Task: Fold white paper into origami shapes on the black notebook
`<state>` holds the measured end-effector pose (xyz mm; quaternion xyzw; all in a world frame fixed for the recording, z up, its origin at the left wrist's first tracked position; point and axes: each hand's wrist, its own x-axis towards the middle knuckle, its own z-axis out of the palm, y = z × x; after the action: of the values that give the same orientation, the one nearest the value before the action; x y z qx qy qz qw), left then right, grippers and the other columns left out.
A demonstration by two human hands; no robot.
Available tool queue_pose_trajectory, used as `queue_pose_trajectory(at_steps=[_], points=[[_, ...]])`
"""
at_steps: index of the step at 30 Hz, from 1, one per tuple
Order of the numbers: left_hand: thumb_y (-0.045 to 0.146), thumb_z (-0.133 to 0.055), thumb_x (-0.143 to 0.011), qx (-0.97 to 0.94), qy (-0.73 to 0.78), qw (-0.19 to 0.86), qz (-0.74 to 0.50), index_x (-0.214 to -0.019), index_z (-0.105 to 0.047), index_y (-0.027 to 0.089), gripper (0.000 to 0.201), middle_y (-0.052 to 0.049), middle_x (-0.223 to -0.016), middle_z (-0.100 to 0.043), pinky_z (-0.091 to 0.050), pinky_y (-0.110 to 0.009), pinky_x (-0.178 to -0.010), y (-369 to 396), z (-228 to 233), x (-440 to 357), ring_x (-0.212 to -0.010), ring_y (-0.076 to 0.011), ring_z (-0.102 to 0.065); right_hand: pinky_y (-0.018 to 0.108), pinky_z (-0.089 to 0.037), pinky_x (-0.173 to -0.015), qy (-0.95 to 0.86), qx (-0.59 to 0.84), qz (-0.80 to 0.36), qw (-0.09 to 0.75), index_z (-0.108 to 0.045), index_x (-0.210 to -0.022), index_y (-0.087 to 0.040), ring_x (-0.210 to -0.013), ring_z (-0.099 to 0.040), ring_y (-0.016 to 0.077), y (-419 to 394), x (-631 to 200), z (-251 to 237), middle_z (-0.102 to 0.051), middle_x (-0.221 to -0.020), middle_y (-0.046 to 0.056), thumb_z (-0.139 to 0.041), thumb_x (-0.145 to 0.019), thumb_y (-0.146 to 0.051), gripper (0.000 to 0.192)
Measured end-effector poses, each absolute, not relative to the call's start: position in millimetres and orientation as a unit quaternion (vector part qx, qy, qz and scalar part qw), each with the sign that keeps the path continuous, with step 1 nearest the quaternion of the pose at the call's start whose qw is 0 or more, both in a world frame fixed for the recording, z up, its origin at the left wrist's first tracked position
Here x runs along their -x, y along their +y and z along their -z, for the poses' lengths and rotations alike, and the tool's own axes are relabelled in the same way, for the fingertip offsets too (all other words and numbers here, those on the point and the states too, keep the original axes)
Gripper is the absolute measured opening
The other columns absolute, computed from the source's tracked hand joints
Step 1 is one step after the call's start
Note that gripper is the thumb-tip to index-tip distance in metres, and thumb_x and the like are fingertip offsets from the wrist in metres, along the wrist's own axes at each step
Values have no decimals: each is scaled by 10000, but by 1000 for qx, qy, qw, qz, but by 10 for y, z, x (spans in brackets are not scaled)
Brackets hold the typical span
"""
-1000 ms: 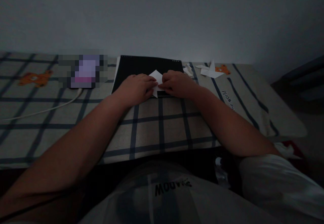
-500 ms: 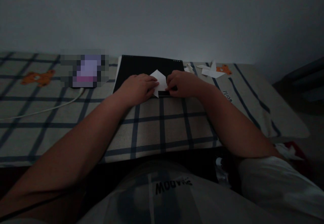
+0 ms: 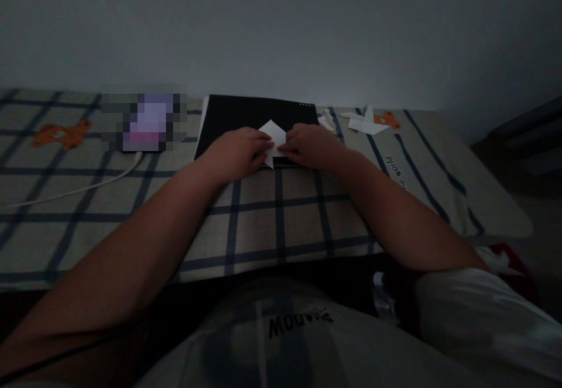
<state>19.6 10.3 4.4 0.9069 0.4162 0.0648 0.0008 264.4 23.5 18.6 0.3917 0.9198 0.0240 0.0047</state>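
A small piece of white folded paper (image 3: 275,133) with a pointed top lies on a black folder or notebook (image 3: 259,106). From the left, my left hand (image 3: 242,151) holds the paper's side, its fingers together on the surface and the thumb below them. My right hand (image 3: 309,145) is curled, with fingertips pressing on the paper's right part. A lower point of the paper sticks out between the hands over the folder's front edge. Both palms hide the paper's outer parts.
A blurred-out phone (image 3: 149,119) with a white cable (image 3: 100,184) lies to the left on the checked tablecloth (image 3: 259,218). Right of the folder are a folded white paper shape (image 3: 367,122) and a crumpled scrap (image 3: 327,120). A clear bottle (image 3: 383,297) stands below the table edge.
My right hand's fingertips have slid slightly left, further onto the paper. My left hand keeps its place on it. The whole view has shifted a little.
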Motion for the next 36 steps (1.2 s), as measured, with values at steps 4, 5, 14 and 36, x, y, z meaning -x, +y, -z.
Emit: queue_pose_trajectory(at_steps=[4, 5, 14, 36], points=[[378, -510, -1065, -895, 441, 4, -61, -1470, -818, 190, 542, -118, -1493, -829, -611, -516, -1205, 90, -78, -217, -1411, -365, -766, 396, -409, -779, 910, -410, -54, 17, -874, -1394, -206, -1125, -729, 304, 182, -2557, -165, -863, -1226, 151, -503, -1196, -278, 427], [378, -526, -1058, -893, 446, 4, -57, -1453, -824, 191, 530, -118, -1473, -837, -618, -515, -1192, 86, -88, -222, -1400, -369, -774, 397, -406, -771, 908, -416, -55, 17, -863, -1423, -213, -1138, -738, 306, 169, -2540, -164, -863, -1250, 150, -491, -1206, -286, 436], [400, -502, -1090, -885, 463, 7, -55, -1446, -821, 171, 529, -130, -1576, -791, -641, -530, -1142, 38, -123, -227, -1417, -392, -772, 420, -478, -838, 900, -432, -40, 44, -902, -1265, -109, -1085, -785, 328, 122, -2537, -274, -872, -1253, 201, -472, -1205, -359, 500], [408, -429, -1121, -905, 415, 40, -80, -1431, -847, 199, 561, -108, -1588, -789, -608, -513, -1214, 136, -17, -152, -1446, -344, -761, 469, -510, -1166, 923, -365, 28, -122, -850, -1422, -157, -1355, -707, 315, 464, -2893, -50, -820, -1462, 170, -520, -1087, -225, 475]])
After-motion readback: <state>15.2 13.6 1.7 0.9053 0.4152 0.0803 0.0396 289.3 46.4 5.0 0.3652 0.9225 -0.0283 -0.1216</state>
